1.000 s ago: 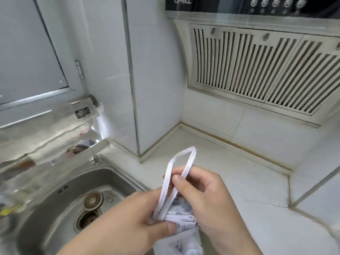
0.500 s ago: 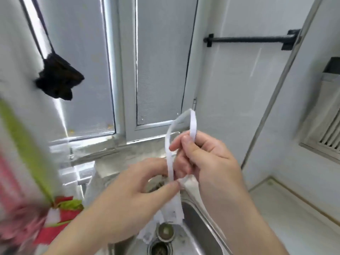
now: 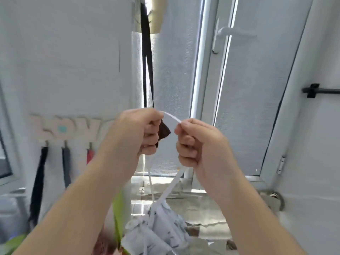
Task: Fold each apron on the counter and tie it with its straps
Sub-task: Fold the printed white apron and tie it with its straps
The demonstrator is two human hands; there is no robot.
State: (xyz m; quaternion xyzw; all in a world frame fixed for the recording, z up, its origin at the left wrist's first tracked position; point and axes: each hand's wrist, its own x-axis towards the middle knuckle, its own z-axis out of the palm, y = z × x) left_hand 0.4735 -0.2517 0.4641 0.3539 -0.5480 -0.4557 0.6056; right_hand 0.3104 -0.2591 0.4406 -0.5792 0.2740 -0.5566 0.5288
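Note:
Both hands are raised in front of the window and hold a white strap loop (image 3: pixel 172 118) between them. My left hand (image 3: pixel 136 133) grips one side of the loop in its curled fingers. My right hand (image 3: pixel 196 142) pinches the other side between thumb and forefinger. The two strap ends run down from the hands to a folded, bundled apron (image 3: pixel 161 225), pale blue-white with small dark prints, which hangs below my wrists. The counter is not in sight.
A black strap (image 3: pixel 147 67) hangs from a hook ahead, ending in a dark bundle (image 3: pixel 164 132) just behind my left hand. A hook rack (image 3: pixel 70 127) with hanging items is on the left wall. Window handle (image 3: pixel 228 33) and black rail (image 3: pixel 320 90) are to the right.
My view has swung left and upward from the sink corner to the window. Both hands have lifted the apron by its strap loop and spread the loop wider apart.

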